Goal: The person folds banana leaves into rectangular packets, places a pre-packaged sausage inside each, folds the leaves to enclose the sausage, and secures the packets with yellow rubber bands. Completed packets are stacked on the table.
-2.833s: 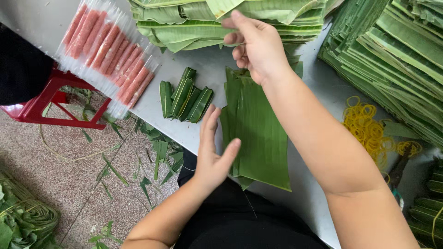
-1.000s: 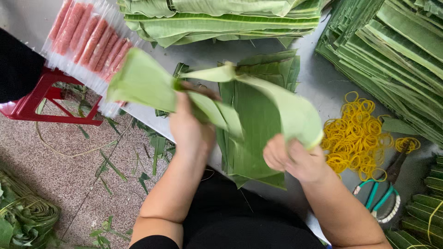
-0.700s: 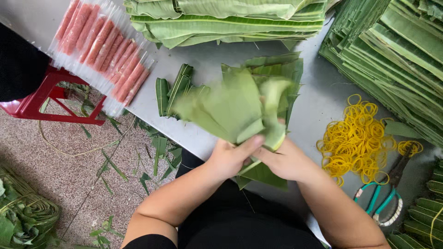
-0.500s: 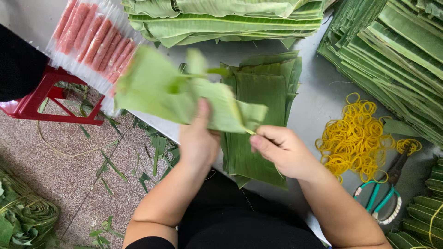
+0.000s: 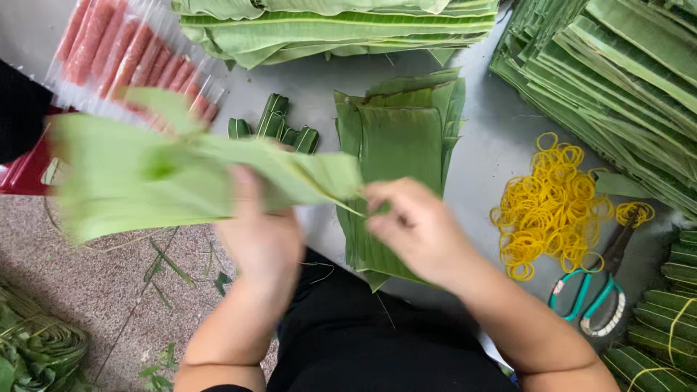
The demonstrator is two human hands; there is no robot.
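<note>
grey table [image 5: 486, 156] | leaf stacks [image 5: 396, 145] | yellow rubber bands [image 5: 552, 207] | scissors [image 5: 592, 294] | packed sausages [image 5: 123, 54]

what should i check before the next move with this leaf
1. Left hand on the pale leaf: ok, holding it from beneath.
2. Right hand at the leaf's right tip: ok, pinching it.
3. Leaf flat and unfolded: cannot tell, it is blurred.
4. Stack of cut dark leaves on the table, by the right hand: ok.
5. Yellow rubber bands piled to the right: ok.
6. Scissors lying apart from both hands: ok.
</note>
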